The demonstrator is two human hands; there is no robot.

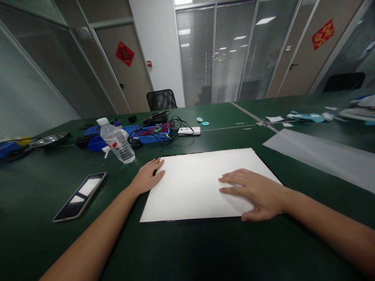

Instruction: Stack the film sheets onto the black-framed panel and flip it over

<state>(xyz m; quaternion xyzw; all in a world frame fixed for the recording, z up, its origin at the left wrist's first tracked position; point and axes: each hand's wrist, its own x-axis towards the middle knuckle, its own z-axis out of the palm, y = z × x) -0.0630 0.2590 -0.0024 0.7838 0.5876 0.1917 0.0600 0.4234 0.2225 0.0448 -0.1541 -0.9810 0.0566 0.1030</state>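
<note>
A white rectangular sheet [193, 187] lies flat in front of me, with a thin dark border showing along its far and right edges. At its left edge rests my left hand [148, 176], thumb and fingers apart, fingertips touching the far left corner. My right hand [253, 193] is spread over the right part of the sheet, palm down, its thumb near the front edge. Neither hand grips anything. Whether the sheet is paper or a thin board I cannot tell.
On the green table [187, 249], a phone [79, 197] lies left of my arm. Beyond it stands a plastic water bottle [118, 142]. Blue trays [146, 134] with tangled wires sit farther back, beside a white device [189, 131]. A translucent sheet [325, 156] lies to the right.
</note>
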